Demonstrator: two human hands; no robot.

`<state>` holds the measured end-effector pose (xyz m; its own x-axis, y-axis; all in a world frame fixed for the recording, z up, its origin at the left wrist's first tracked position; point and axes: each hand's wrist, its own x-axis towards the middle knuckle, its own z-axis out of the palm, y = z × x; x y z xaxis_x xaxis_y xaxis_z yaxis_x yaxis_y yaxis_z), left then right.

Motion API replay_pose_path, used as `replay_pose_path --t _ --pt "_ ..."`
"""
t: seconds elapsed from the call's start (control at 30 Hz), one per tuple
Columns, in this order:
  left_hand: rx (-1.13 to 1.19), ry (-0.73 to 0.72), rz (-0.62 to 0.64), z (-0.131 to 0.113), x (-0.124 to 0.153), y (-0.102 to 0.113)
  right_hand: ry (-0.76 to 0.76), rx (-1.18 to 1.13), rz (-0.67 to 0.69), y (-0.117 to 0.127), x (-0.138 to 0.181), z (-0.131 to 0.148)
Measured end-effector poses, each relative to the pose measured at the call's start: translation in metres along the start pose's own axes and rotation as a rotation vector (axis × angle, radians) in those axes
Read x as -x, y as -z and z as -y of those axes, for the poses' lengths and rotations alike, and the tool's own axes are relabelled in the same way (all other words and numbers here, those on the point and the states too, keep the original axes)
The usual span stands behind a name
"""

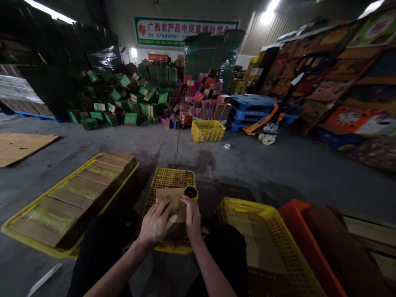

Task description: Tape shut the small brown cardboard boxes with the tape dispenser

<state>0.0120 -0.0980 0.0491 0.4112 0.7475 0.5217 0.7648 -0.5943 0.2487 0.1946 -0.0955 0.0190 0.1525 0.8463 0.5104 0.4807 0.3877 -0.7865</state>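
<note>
A small brown cardboard box (pixel 177 204) rests on a yellow slatted crate (pixel 173 175) between my knees. My left hand (pixel 157 218) holds the box from the left, fingers bent over its top and thumb pointing right. On the opposite side, my right hand (pixel 192 214) grips the box's right edge, its fingertips near the top. A yellowish strip, seemingly tape, shows on the top between the hands. Just beyond my right fingers is a yellow tape roll (pixel 195 194) with a dark centre. My fingers and wrists hide the box's near part.
At left, a yellow crate (pixel 15 220) holds several taped boxes (pixel 76 189). To the right stand another yellow crate (pixel 256 202) containing flat cardboard and an orange bin (pixel 297 206). Farther off are a yellow basket (pixel 208 132), a pallet jack (pixel 262 123) and heaped green boxes (pixel 131 119).
</note>
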Motion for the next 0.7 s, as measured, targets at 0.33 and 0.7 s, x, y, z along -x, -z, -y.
replay_pose_path --t 0.33,0.7 --pt "-0.024 -0.109 0.271 -0.004 -0.030 -0.004 -0.001 -0.027 -0.045 -0.003 0.000 -0.004" --pt "0.062 -0.239 0.232 0.003 -0.021 0.001 0.038 0.073 -0.058 -0.004 0.000 0.001"
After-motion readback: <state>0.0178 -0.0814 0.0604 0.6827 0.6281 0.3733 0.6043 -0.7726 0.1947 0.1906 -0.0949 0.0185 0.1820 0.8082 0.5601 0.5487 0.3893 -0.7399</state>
